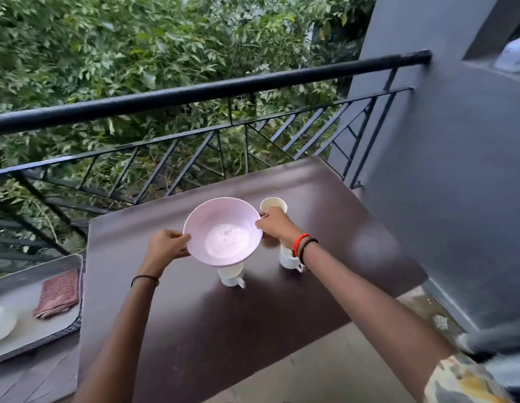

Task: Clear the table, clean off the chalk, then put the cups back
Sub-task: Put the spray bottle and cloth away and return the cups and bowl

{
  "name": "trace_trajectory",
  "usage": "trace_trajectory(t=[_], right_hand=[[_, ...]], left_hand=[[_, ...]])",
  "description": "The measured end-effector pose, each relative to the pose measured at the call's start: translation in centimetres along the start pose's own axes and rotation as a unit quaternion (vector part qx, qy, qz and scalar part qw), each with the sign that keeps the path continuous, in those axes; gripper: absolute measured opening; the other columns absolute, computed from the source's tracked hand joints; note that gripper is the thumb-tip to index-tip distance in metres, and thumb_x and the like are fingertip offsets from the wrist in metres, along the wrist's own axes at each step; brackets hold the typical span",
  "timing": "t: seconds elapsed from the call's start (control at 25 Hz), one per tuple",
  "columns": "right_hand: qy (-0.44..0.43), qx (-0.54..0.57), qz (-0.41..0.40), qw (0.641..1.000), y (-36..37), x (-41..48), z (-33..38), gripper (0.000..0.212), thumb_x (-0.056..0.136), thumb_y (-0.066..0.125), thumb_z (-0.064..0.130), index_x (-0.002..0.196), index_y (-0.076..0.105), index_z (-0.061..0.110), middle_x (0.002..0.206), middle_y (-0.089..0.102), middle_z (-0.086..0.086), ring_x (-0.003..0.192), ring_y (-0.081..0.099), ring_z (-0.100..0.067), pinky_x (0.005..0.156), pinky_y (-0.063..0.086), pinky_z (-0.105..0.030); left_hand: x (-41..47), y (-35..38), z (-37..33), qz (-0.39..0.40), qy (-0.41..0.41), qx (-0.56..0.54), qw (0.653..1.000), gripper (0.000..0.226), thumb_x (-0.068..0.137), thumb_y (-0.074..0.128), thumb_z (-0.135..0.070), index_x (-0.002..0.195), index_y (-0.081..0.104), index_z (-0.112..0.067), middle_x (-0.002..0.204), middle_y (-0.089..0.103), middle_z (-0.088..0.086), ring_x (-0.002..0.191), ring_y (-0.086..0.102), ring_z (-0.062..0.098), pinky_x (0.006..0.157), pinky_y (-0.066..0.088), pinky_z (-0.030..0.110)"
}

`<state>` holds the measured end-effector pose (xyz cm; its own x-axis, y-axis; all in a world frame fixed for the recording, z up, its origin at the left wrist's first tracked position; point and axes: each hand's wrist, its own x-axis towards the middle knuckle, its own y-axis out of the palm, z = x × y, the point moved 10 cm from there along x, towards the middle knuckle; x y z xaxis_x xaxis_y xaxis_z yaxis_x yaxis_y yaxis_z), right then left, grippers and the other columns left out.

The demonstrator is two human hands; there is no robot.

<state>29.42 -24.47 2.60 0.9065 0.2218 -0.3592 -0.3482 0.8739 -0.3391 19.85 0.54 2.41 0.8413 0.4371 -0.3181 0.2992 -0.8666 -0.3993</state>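
A pale pink bowl [223, 229] with white powder in its bottom is held above the dark brown table [238, 330]. My left hand [167, 245] grips its left rim and my right hand [274, 226] grips its right rim. Three white cups stand on the table: one [231, 275] partly hidden under the bowl's near edge, a second [289, 258] behind my right wrist, and a third [273, 205] past my right hand, showing its open top.
To the left stands a grey tray [29, 289] carrying a folded reddish striped cloth [58, 295] and a white round object [1, 322]. A black railing [194, 94] runs behind the table, and a grey wall [456, 184] rises on the right.
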Motion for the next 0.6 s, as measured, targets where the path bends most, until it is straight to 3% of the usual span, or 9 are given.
trace_trajectory(t=[0.08,0.16,0.24,0.44,0.52,0.6], right_hand=[[0.001,-0.015,-0.037,0.999,-3.7,1.0,-1.4,0.023,0.075,0.050,0.000,0.088,0.069,0.003,0.081,0.063,-0.009,0.072,0.060,-0.019,0.060,0.052,-0.017],[0.014,-0.016,-0.074,0.997,-6.9,1.7,-2.5,0.018,0.067,0.053,0.006,0.074,0.068,0.012,0.080,0.065,-0.009,0.085,0.065,-0.027,0.078,0.058,-0.036],[0.026,0.000,-0.098,0.995,-9.5,2.8,-3.6,0.012,0.068,0.053,0.004,0.062,0.060,0.013,0.078,0.062,-0.012,0.086,0.064,-0.030,0.080,0.058,-0.046],[0.051,0.001,-0.138,0.989,-15.0,5.0,-5.5,0.015,0.072,0.050,0.002,0.064,0.054,0.014,0.080,0.060,-0.014,0.081,0.060,-0.029,0.072,0.056,-0.042],[0.059,-0.008,-0.149,0.987,-16.8,6.0,-6.1,0.017,0.072,0.048,0.000,0.063,0.053,0.014,0.079,0.058,-0.014,0.078,0.057,-0.028,0.065,0.051,-0.036],[0.070,-0.015,-0.163,0.984,-18.7,7.0,-7.2,0.019,0.074,0.045,-0.002,0.065,0.051,0.013,0.079,0.056,-0.014,0.077,0.053,-0.025,0.063,0.045,-0.032]], left_hand=[[0.5,3.2,-1.9,0.020,0.018,0.012,1.000,0.012,0.092,0.054,0.004,0.082,0.061,0.003,0.079,0.057,0.015,0.037,0.059,0.002,0.046,0.053,0.014],[1.0,5.9,-3.7,0.033,0.034,0.031,0.998,0.011,0.090,0.056,0.003,0.081,0.061,0.002,0.079,0.056,0.016,0.037,0.058,0.000,0.047,0.053,0.013],[1.7,8.4,-5.4,0.044,0.046,0.060,0.996,0.011,0.090,0.058,0.002,0.079,0.061,0.001,0.076,0.057,0.015,0.035,0.055,-0.002,0.045,0.048,0.012],[3.7,14.6,-9.2,0.089,0.062,0.077,0.991,0.012,0.089,0.055,0.007,0.079,0.061,0.005,0.073,0.056,0.018,0.033,0.053,-0.002,0.042,0.050,0.012],[5.3,16.4,-10.3,0.095,0.076,0.101,0.988,0.016,0.087,0.057,0.005,0.072,0.062,0.005,0.069,0.057,0.018,0.034,0.054,-0.003,0.050,0.057,0.018],[6.8,18.5,-11.1,0.108,0.073,0.126,0.983,0.025,0.085,0.059,0.001,0.061,0.062,0.003,0.053,0.059,0.012,0.037,0.058,0.002,0.063,0.061,0.031]])
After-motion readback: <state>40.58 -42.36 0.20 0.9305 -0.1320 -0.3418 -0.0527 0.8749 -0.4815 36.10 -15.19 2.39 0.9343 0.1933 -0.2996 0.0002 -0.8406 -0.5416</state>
